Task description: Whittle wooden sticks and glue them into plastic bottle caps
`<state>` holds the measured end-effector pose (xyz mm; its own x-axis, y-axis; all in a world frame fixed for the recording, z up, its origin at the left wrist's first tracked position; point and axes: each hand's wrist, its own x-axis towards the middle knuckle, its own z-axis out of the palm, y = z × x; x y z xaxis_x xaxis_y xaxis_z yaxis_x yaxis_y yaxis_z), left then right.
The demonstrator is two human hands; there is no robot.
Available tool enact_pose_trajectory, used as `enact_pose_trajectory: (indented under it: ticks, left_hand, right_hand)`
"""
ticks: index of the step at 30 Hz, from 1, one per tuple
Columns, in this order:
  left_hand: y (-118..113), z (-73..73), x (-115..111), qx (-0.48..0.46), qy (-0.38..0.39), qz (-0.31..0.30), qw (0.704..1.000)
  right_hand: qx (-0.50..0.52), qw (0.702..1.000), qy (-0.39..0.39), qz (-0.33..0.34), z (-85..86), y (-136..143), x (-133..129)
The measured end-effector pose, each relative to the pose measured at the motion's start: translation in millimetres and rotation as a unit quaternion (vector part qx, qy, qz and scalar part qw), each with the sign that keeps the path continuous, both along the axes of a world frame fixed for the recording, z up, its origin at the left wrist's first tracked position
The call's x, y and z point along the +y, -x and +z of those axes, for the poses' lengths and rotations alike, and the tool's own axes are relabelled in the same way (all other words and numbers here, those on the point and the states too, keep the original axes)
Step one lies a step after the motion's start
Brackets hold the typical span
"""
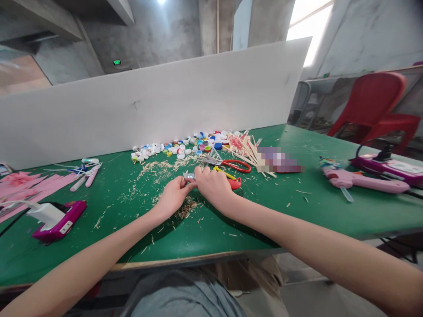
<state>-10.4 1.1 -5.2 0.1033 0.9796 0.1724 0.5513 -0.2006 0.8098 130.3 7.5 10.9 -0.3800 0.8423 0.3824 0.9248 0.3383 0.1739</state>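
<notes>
My left hand is closed in a pinch on something small, mostly hidden by the fingers. Right beside it, my right hand is wrapped round what looks like a utility knife; its short metal blade shows between the two hands, and a red handle end pokes out behind the palm. A yellow strip lies along that handle. Under the hands is a small heap of brownish shavings. Just beyond them lie open scissors with red handles.
Bottle caps and thin wooden sticks are piled by the white board. A pink glue gun and purple power strip sit right. Left are another power strip, pink sheets and a second glue gun.
</notes>
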Motion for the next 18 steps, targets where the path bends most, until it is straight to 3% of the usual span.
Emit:
enact_pose_trajectory:
  ticks: [18]
  left_hand:
    - [-0.2, -1.5, 4.7, -0.002, 0.032, 0.003, 0.999]
  right_hand:
    - [0.030, 0.999, 0.034, -0.019, 2.3, 3.4, 0.4]
